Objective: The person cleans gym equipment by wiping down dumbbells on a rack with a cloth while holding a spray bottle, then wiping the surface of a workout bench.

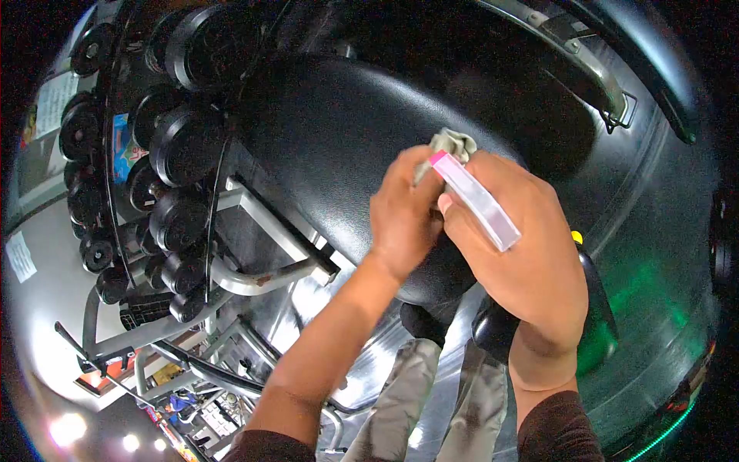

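Both hands meet over a black padded bench (331,146). A crumpled light grey-green cloth (456,143) sticks up between them. My left hand (406,204) is closed on the cloth, its fingers curled around the lower edge. My right hand (523,231) is closed too, and a clear plastic strip with a pink end (481,202) lies along it, held near the thumb. The pink end points to the cloth. The right fingertips are partly hidden behind the strip.
Racks of black dumbbells (185,146) stand on the left. A grey metal frame (265,219) is beside the bench. My legs in light trousers (404,400) are below. A curved metal bar (577,58) is at the upper right. A person in blue (181,403) is far off at the lower left.
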A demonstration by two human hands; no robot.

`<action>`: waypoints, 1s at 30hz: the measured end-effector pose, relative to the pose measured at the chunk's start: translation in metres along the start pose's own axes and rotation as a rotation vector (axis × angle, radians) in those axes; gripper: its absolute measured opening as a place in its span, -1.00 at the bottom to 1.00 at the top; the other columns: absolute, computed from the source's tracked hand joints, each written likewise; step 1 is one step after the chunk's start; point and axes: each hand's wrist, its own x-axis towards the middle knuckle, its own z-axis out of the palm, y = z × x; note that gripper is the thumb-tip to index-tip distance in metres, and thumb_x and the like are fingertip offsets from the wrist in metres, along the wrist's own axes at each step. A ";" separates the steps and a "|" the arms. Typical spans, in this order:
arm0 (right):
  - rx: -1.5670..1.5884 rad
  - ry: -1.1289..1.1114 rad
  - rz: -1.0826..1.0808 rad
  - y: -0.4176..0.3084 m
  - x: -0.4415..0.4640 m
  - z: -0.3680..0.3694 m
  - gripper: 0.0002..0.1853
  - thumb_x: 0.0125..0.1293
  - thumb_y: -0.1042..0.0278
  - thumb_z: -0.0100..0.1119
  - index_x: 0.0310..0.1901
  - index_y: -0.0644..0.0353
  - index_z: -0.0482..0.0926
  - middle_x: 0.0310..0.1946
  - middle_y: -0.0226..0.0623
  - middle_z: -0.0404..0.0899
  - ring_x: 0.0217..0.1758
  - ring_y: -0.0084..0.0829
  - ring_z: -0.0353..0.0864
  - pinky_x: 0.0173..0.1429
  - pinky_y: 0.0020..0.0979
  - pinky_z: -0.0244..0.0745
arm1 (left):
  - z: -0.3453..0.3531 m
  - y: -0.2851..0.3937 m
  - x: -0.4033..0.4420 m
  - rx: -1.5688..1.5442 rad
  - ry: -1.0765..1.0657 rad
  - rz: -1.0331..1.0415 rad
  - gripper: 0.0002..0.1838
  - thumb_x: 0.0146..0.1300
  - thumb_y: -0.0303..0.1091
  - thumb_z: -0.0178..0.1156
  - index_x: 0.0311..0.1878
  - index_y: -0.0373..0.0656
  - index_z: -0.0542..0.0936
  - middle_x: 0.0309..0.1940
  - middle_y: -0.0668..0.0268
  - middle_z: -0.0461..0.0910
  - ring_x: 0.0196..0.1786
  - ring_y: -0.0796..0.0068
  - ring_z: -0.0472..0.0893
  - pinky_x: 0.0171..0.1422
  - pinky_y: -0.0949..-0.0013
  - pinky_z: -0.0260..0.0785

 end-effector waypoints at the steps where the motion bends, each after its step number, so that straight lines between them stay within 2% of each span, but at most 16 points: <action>1: -0.005 -0.003 0.005 0.000 0.000 -0.001 -0.82 0.31 0.47 0.31 -0.31 0.33 0.47 -0.45 0.02 0.47 -0.38 0.02 0.55 -0.24 -0.14 0.40 | -0.009 -0.002 0.012 0.165 -0.004 0.100 -0.30 -0.05 -0.58 0.46 0.26 0.09 0.65 0.20 0.09 0.57 0.15 -0.07 0.67 0.18 0.03 0.62; 3: -0.099 -0.053 0.051 -0.001 0.000 -0.002 -0.80 0.31 0.46 0.31 -0.32 0.34 0.46 -0.47 0.02 0.43 -0.44 -0.03 0.47 -0.27 -0.16 0.37 | -0.018 -0.017 0.041 0.375 0.028 0.197 -0.24 -0.05 -0.57 0.45 0.32 0.16 0.64 0.21 0.10 0.55 0.15 -0.07 0.68 0.13 0.00 0.64; 6: -0.159 -0.083 0.101 -0.001 0.002 -0.001 -0.77 0.32 0.42 0.31 -0.34 0.34 0.45 -0.49 -0.01 0.38 -0.46 -0.07 0.38 -0.29 -0.19 0.34 | -0.030 -0.037 0.120 0.718 0.252 0.341 -0.38 -0.02 -0.62 0.34 0.17 0.10 0.75 0.14 0.21 0.60 0.11 0.05 0.69 0.17 0.11 0.61; 8: -0.168 -0.087 0.093 0.002 0.003 0.001 -0.76 0.33 0.40 0.31 -0.34 0.34 0.44 -0.50 -0.02 0.37 -0.47 -0.10 0.37 -0.30 -0.20 0.33 | -0.044 -0.059 0.173 0.768 0.339 0.154 -0.48 0.06 -0.57 0.27 0.14 0.03 0.75 0.13 0.24 0.64 0.13 0.04 0.69 0.23 0.05 0.56; 9: -0.168 -0.087 0.084 0.003 0.002 0.002 -0.75 0.34 0.38 0.30 -0.34 0.34 0.44 -0.51 -0.04 0.36 -0.47 -0.12 0.35 -0.31 -0.21 0.31 | -0.050 -0.076 0.193 0.750 0.392 0.077 -0.64 0.21 -0.40 0.33 0.07 0.14 0.78 0.06 0.25 0.65 0.10 0.06 0.71 0.19 0.01 0.59; 10: -0.171 -0.092 0.087 0.005 0.003 0.003 -0.75 0.34 0.38 0.30 -0.34 0.34 0.44 -0.51 -0.04 0.36 -0.47 -0.12 0.35 -0.31 -0.21 0.31 | -0.062 -0.079 0.204 0.784 0.332 0.064 -0.75 0.39 -0.26 0.24 0.06 0.00 0.76 -0.03 0.11 0.68 0.11 0.03 0.70 0.17 0.01 0.55; 11: -0.182 -0.076 0.064 0.006 0.003 0.004 -0.74 0.34 0.38 0.30 -0.35 0.34 0.43 -0.52 -0.05 0.35 -0.48 -0.14 0.34 -0.31 -0.22 0.31 | -0.063 -0.067 0.210 0.804 0.315 -0.105 -0.76 0.37 -0.25 0.26 0.05 0.09 0.77 0.00 0.15 0.67 0.13 0.01 0.69 0.19 0.01 0.55; 13: -0.190 -0.054 0.046 0.008 0.002 0.003 -0.74 0.35 0.38 0.30 -0.35 0.34 0.43 -0.53 -0.06 0.34 -0.49 -0.17 0.33 -0.31 -0.23 0.30 | -0.056 -0.052 0.208 0.877 0.222 -0.098 -0.73 0.33 -0.31 0.24 0.05 0.09 0.77 -0.01 0.15 0.68 0.14 -0.01 0.68 0.19 0.00 0.56; 16: -0.200 -0.066 0.059 0.007 0.003 0.001 -0.75 0.36 0.38 0.31 -0.34 0.33 0.45 -0.53 -0.09 0.34 -0.49 -0.24 0.33 -0.31 -0.25 0.30 | -0.039 -0.039 0.188 0.857 -0.016 0.123 -0.62 0.25 -0.48 0.16 0.07 0.07 0.77 0.03 0.15 0.66 0.12 -0.05 0.67 0.20 0.00 0.55; 17: -0.192 -0.067 0.077 0.005 0.003 0.000 -0.76 0.36 0.38 0.31 -0.33 0.33 0.46 -0.53 -0.12 0.35 -0.49 -0.29 0.33 -0.32 -0.26 0.30 | -0.027 -0.037 0.181 0.863 -0.061 0.250 -0.66 0.22 -0.36 0.29 0.06 0.12 0.77 0.01 0.23 0.69 0.10 0.05 0.70 0.19 -0.03 0.58; 18: -0.182 -0.070 0.098 0.004 0.002 0.000 -0.77 0.36 0.38 0.31 -0.33 0.32 0.48 -0.53 -0.14 0.36 -0.49 -0.34 0.33 -0.32 -0.28 0.30 | -0.016 -0.034 0.172 0.750 -0.097 0.350 -0.65 0.19 -0.39 0.25 0.05 0.09 0.77 -0.01 0.20 0.71 0.11 0.03 0.69 0.20 -0.05 0.58; 19: -0.179 -0.071 0.099 0.004 0.001 0.000 -0.77 0.36 0.38 0.31 -0.33 0.32 0.48 -0.53 -0.14 0.36 -0.49 -0.34 0.33 -0.32 -0.28 0.30 | -0.006 -0.019 0.152 0.598 -0.170 0.341 -0.52 0.10 -0.59 0.16 0.10 -0.02 0.75 0.07 0.14 0.69 0.19 0.01 0.67 0.24 0.07 0.56; 22: -0.078 -0.058 0.061 0.005 0.001 0.000 -0.80 0.36 0.41 0.31 -0.32 0.32 0.50 -0.53 -0.18 0.37 -0.47 -0.45 0.32 -0.32 -0.31 0.29 | 0.015 0.004 0.100 0.379 -0.277 0.371 -0.62 0.17 -0.44 0.28 0.07 0.09 0.76 0.09 0.26 0.64 0.18 0.06 0.67 0.29 0.17 0.56; 23: -0.063 -0.052 0.052 0.005 0.001 0.001 -0.80 0.36 0.42 0.31 -0.32 0.32 0.50 -0.53 -0.20 0.38 -0.46 -0.47 0.32 -0.32 -0.33 0.29 | 0.008 0.008 0.086 0.363 -0.278 0.438 -0.59 0.20 -0.32 0.33 0.14 0.22 0.76 0.16 0.32 0.61 0.20 0.09 0.67 0.31 0.19 0.55; 27: -0.108 -0.070 0.139 0.002 0.000 0.006 -0.82 0.35 0.45 0.31 -0.31 0.32 0.50 -0.54 -0.20 0.39 -0.46 -0.48 0.33 -0.32 -0.34 0.29 | -0.031 -0.025 0.104 0.501 -0.181 0.581 -0.48 0.13 -0.40 0.38 0.19 0.30 0.75 0.23 0.25 0.64 0.24 0.09 0.68 0.30 0.19 0.58; 30: -0.128 -0.077 0.121 0.003 -0.001 0.009 -0.81 0.35 0.44 0.31 -0.31 0.32 0.50 -0.54 -0.19 0.37 -0.47 -0.47 0.32 -0.33 -0.33 0.28 | -0.080 -0.067 0.155 0.724 -0.027 0.547 -0.18 -0.09 -0.77 0.20 0.23 0.28 0.73 0.25 0.18 0.63 0.26 0.02 0.66 0.34 0.16 0.57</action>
